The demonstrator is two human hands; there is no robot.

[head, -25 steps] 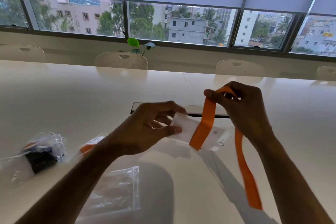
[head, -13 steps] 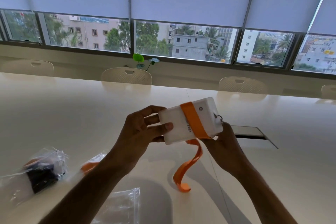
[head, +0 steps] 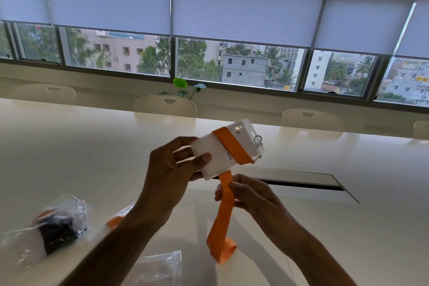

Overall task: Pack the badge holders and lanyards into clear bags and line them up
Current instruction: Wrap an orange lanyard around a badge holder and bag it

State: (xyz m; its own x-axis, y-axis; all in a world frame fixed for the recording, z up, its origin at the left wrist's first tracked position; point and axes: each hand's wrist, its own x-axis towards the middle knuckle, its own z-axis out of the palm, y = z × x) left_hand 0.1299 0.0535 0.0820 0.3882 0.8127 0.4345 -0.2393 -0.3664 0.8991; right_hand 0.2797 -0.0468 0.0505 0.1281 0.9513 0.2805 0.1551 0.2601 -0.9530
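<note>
Holder (head: 216,155), white, gripped by left hand (head: 169,169); orange lanyard (head: 226,202) wrapped round it, tail pinched in right hand (head: 249,195).

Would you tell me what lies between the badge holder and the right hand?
In the head view, only a short stretch of orange lanyard bridges the badge holder and the right hand.

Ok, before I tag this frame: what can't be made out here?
Head view, the only one:
- Lettering on the badge holder: partly covered by the orange lanyard wrapped round it.
- Contents of the filled bag: blurred behind crinkled plastic; only something dark shows.
- Orange item beside it: mostly hidden by the left hand's forearm.
- Empty bag: cut off by the bottom edge.
- Right hand: its fingertips hidden behind the lanyard.
</note>
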